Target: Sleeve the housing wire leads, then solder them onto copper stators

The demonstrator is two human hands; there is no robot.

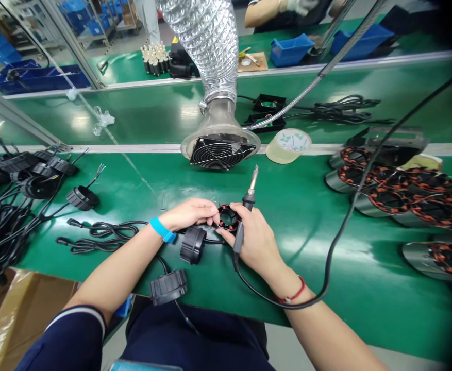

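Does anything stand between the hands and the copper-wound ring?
Nothing visible: the left hand and right hand both have fingers at the edge of the ring. The right hand's soldering iron points its tip away; a black cap sits to one side.

This is plainly an electronics assembly workshop: a soldering iron (249,199) at the long green table (306,206), a foil extraction duct (210,44) overhead, copper-wound stators (390,200) grouped alongside, blue parts bins (291,50) and a gloved co-worker (302,6) opposite.
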